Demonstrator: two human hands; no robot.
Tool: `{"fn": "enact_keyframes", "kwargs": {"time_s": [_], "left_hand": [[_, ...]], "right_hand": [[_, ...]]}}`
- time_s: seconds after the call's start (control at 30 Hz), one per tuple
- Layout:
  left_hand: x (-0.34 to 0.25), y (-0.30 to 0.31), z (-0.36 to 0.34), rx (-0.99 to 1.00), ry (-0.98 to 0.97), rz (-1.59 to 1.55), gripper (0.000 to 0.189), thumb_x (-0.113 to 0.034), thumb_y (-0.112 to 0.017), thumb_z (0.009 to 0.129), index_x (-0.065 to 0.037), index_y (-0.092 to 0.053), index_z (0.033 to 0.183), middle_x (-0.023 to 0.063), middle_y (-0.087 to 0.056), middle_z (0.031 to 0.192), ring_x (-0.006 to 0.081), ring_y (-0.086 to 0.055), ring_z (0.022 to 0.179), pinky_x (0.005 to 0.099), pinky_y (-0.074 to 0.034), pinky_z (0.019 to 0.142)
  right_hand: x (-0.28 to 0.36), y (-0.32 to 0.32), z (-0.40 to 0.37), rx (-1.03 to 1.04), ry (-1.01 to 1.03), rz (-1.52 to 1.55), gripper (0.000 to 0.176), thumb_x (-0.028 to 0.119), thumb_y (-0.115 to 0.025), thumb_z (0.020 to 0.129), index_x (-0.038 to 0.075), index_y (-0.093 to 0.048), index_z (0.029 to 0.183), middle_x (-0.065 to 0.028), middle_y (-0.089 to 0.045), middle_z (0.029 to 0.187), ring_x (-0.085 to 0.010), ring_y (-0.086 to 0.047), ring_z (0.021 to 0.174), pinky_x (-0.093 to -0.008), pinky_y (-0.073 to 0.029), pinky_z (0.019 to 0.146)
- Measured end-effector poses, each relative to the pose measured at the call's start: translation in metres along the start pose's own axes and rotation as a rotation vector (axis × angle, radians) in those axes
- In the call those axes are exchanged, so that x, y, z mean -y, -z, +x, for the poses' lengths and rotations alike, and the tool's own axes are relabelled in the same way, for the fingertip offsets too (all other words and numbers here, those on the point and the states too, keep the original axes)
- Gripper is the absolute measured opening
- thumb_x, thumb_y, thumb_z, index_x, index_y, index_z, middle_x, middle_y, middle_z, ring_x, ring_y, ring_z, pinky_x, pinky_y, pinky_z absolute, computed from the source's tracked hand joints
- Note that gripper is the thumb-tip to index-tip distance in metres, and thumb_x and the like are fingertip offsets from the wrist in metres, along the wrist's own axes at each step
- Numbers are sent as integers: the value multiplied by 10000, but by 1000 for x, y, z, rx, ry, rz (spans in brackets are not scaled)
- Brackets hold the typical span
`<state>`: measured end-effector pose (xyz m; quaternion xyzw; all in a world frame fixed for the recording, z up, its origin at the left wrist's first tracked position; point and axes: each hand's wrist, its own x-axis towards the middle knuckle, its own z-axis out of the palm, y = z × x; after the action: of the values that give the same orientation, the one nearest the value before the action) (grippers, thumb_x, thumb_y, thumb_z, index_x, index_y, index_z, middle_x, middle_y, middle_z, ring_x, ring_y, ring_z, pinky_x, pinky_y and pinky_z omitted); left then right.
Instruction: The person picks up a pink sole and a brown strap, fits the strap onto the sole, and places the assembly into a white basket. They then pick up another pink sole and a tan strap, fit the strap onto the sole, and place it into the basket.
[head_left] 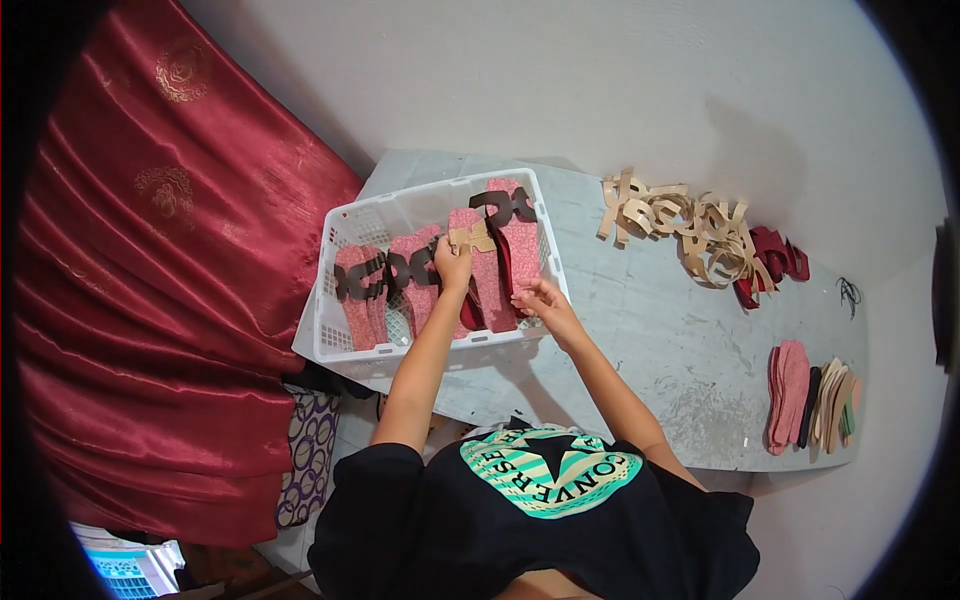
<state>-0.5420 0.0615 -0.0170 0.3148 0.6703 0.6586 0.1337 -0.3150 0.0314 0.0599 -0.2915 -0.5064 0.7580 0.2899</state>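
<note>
A white plastic basket [428, 350] holds several pink patterned sandals with dark brown straps [365, 285], lined up in rows. My left hand [453, 265] is closed on a pink sandal with a tan strap [485, 275], gripping it at the strap near the top. Beside it on the right lies another pink sandal with a dark strap [522, 245], dark red showing along its side. At its lower edge, my right hand [548, 305] has its fingers curled against the sole; the thumb and fingertips meet around that edge.
The basket stands on a grey table [640, 340]. Tan cut-out straps [690, 225] lie piled at the back, next to dark red pieces [775, 260]. Pink soles [788, 395] and cream and black ones [830, 405] stand at the right edge. A red curtain [170, 270] hangs left.
</note>
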Motion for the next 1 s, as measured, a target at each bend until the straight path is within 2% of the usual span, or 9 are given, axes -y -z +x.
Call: {"fn": "enact_keyframes", "kwargs": {"time_s": [0.13,0.23,0.43,0.5,0.63,0.7,0.73,0.8,1.0], "left_hand": [[8,-4,-2,20,47,-76,183,-42,-588,742,4,-578,919,74,-618,794,141,-583,722,273,-451,671],[9,-4,-3,-2,43,50,205,-51,-596,747,8,-579,942,71,-624,808,133,-586,729,268,-452,676],[2,-2,-4,18,103,-5,200,-76,-614,753,5,-586,934,73,-629,806,145,-587,718,273,-452,679],[-1,-3,-5,6,74,22,204,-77,-615,748,3,-592,934,76,-622,816,167,-584,715,289,-449,674],[-5,-2,-6,-16,43,133,228,-90,-623,731,-1,-597,939,100,-609,829,207,-587,737,313,-449,684],[-8,-2,-7,-49,-69,287,231,-111,-629,715,-6,-598,919,137,-595,844,255,-587,774,341,-448,698],[-9,-1,-6,-51,-73,288,231,-111,-629,715,-6,-598,919,137,-595,844,255,-587,774,341,-448,698],[-8,1,-4,36,-34,287,232,-137,-630,706,-9,-595,896,166,-587,833,296,-584,781,364,-448,705],[-18,5,-2,66,-85,436,247,-165,-619,686,-11,-595,878,183,-584,820,345,-574,761,391,-448,705]], "right_hand": [[-8,1,3,17,7,-28,279,186,-530,887,43,-505,1125,-50,-587,972,-125,-575,904,-251,-438,792],[-18,2,7,40,47,-74,279,199,-525,892,48,-509,1126,-45,-586,975,-121,-571,893,-250,-434,797],[-18,-8,14,152,108,-452,278,195,-533,882,15,-541,1094,-70,-608,929,-139,-581,853,-267,-452,765],[-22,-11,19,204,273,-716,274,208,-513,872,-11,-564,1028,-162,-612,945,-273,-601,849,-348,-471,742],[-19,-17,28,266,320,-897,344,291,-459,888,-7,-573,1016,-215,-600,927,-355,-574,877,-386,-452,780],[-15,-20,31,418,98,-973,462,397,-359,911,6,-572,1032,-243,-595,914,-387,-554,908,-411,-427,828],[-16,-22,33,418,102,-972,462,397,-359,911,6,-572,1032,-243,-595,914,-387,-554,908,-411,-427,828],[-19,-25,37,518,3,-1061,583,497,-274,906,11,-574,1026,-269,-582,956,-405,-541,951,-433,-404,859],[-34,-25,43,493,-75,-1082,741,623,-209,857,18,-546,1122,-298,-550,1045,-409,-511,1036,-417,-376,922]]}}
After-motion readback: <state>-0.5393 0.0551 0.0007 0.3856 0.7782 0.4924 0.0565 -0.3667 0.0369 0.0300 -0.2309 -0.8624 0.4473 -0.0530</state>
